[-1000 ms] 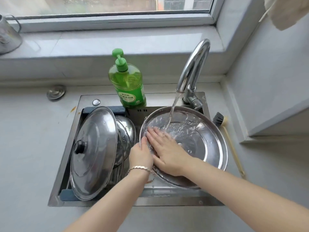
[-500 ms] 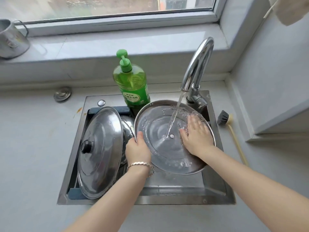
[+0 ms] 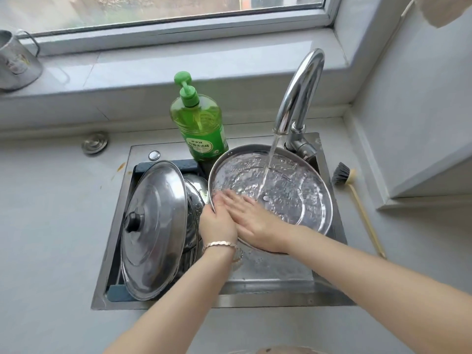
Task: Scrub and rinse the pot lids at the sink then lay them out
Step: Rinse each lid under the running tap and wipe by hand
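A person rinses a large steel pot lid [image 3: 293, 198] under the running tap [image 3: 298, 95] at a kitchen sink [image 3: 255, 295].

The lid is held underside up over the right half of the sink, its far edge raised towards the tap, and the stream of water [image 3: 268, 167] falls near its centre. The left hand [image 3: 217, 224], a bracelet [image 3: 219, 244] on its wrist, grips the lid's left rim with curled fingers. The right hand [image 3: 255, 223] lies flat on the wet inner surface just beside it, fingers straight and holding nothing. In the left half of the sink a second lid with a black knob [image 3: 153, 226] leans on edge against more steel lids [image 3: 195, 185]. A green soap bottle [image 3: 199, 123] stands at the sink's far edge. A brush [image 3: 343, 175] lies on the desk [image 3: 51, 226] to the right, and a metal mug [image 3: 15, 62] sits on the windowsill, far left.
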Tool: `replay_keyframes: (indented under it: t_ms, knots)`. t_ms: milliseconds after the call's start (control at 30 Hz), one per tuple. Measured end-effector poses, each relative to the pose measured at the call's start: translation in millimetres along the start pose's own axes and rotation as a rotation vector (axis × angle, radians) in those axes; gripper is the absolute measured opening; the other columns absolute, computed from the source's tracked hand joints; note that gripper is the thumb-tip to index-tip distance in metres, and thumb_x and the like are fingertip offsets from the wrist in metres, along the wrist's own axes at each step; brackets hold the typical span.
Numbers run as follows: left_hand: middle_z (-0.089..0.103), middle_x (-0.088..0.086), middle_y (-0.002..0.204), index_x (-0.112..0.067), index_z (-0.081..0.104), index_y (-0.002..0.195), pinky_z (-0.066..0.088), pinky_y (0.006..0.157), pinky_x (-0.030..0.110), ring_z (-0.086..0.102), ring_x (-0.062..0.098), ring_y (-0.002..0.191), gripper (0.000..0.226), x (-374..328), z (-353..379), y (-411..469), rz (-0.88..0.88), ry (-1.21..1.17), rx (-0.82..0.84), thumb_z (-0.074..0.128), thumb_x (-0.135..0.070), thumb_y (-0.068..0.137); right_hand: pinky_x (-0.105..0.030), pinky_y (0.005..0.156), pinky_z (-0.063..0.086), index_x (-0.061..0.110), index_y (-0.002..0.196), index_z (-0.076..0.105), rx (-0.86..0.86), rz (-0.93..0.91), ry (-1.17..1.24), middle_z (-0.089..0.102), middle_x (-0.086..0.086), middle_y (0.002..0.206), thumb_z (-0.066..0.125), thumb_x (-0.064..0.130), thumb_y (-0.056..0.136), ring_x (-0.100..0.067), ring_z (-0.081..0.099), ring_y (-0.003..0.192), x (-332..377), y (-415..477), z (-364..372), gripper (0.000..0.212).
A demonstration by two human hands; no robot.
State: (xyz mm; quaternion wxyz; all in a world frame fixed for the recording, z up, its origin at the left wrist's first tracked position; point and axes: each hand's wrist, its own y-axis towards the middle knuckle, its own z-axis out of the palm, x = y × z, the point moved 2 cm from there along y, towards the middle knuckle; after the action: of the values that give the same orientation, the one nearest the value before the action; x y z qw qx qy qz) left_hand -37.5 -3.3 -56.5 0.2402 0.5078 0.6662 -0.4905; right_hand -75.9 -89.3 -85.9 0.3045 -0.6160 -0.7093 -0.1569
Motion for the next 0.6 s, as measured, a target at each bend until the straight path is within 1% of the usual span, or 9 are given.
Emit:
replay_keyframes:
  t_ms: [67, 133, 200, 267, 333, 400, 467, 533, 600]
  knots:
    - [0.063, 0.018, 0.106, -0.001, 0.06, 0.099, 0.038, 0.084, 0.032, 0.056, 0.031, 0.102, 0.037, 5, 1, 3, -0.015, 0.024, 0.017, 0.038, -0.032, 0.099, -0.022, 0.111, -0.015, 0.03, 0.142, -0.006, 0.068, -0.002, 0.123, -0.015, 0.019, 0.148, 0.019, 0.036, 0.101, -0.001, -0.017, 0.14, -1, -18, -1, 0.049]
    - [0.062, 0.018, 0.102, -0.003, 0.057, 0.094, 0.037, 0.081, 0.032, 0.056, 0.032, 0.1, 0.034, 8, 3, 0, -0.027, 0.055, 0.05, 0.038, -0.031, 0.099, -0.023, 0.112, -0.013, 0.034, 0.146, 0.007, 0.117, 0.052, 0.189, -0.007, 0.021, 0.151, 0.024, 0.038, 0.102, 0.002, -0.015, 0.14, -7, -40, 1, 0.047]
    - [0.06, 0.017, 0.104, -0.002, 0.057, 0.101, 0.041, 0.085, 0.032, 0.056, 0.033, 0.102, 0.037, 14, 7, 2, -0.08, 0.09, 0.086, 0.038, -0.033, 0.099, -0.02, 0.114, -0.007, 0.036, 0.146, 0.015, 0.143, 0.071, 0.111, -0.001, 0.021, 0.152, 0.031, 0.053, 0.095, 0.004, -0.008, 0.14, -15, -67, 7, 0.057]
    - [0.059, 0.016, 0.113, 0.0, 0.054, 0.113, 0.045, 0.094, 0.041, 0.057, 0.034, 0.104, 0.041, 18, 10, 7, -0.212, 0.09, 0.129, 0.039, -0.035, 0.098, -0.02, 0.113, 0.018, 0.033, 0.14, 0.04, 0.015, 0.042, -0.037, 0.027, 0.017, 0.15, 0.033, 0.064, 0.087, 0.003, 0.024, 0.137, -23, -91, 10, 0.061]
    - [0.06, 0.02, 0.113, -0.001, 0.051, 0.113, 0.052, 0.08, 0.054, 0.061, 0.039, 0.095, 0.037, 23, 10, 12, -0.379, 0.016, 0.188, 0.043, -0.032, 0.096, -0.024, 0.094, 0.046, 0.025, 0.108, 0.068, -0.205, 0.049, -0.109, 0.067, 0.012, 0.113, 0.034, 0.055, 0.093, -0.001, 0.06, 0.102, -34, -110, 7, 0.048]
    - [0.061, 0.024, 0.103, -0.001, 0.048, 0.109, 0.053, 0.062, 0.058, 0.064, 0.039, 0.078, 0.025, 22, 11, 12, -0.55, -0.122, 0.265, 0.045, -0.023, 0.097, -0.025, 0.091, 0.041, 0.022, 0.089, 0.071, -0.346, 0.101, -0.1, 0.071, 0.015, 0.086, 0.041, 0.043, 0.094, 0.002, 0.059, 0.081, -46, -119, 0, 0.037]
    - [0.06, 0.024, 0.088, -0.005, 0.044, 0.1, 0.052, 0.062, 0.054, 0.062, 0.036, 0.068, 0.019, 19, 11, 6, -0.625, -0.15, 0.331, 0.043, -0.024, 0.099, -0.017, 0.096, 0.029, 0.019, 0.088, 0.069, -0.411, 0.146, -0.023, 0.065, 0.022, 0.082, 0.045, 0.039, 0.089, 0.009, 0.053, 0.085, -50, -119, -10, 0.031]
    - [0.06, 0.021, 0.089, -0.009, 0.042, 0.104, 0.055, 0.066, 0.052, 0.064, 0.038, 0.074, 0.037, 17, 14, 1, -0.585, -0.036, 0.44, 0.048, -0.044, 0.093, -0.007, 0.087, 0.029, 0.018, 0.085, 0.066, -0.435, 0.201, 0.169, 0.056, 0.028, 0.075, 0.047, 0.036, 0.088, 0.014, 0.049, 0.084, -51, -115, -26, 0.026]
    - [0.056, 0.019, 0.115, -0.011, 0.038, 0.124, 0.054, 0.077, 0.05, 0.061, 0.041, 0.096, 0.082, 23, 13, 5, -0.477, 0.285, 0.476, 0.05, -0.072, 0.071, -0.007, 0.073, 0.033, 0.023, 0.075, 0.06, -0.468, 0.25, 0.33, 0.056, 0.023, 0.07, 0.049, 0.025, 0.085, 0.01, 0.049, 0.077, -53, -107, -46, 0.015]
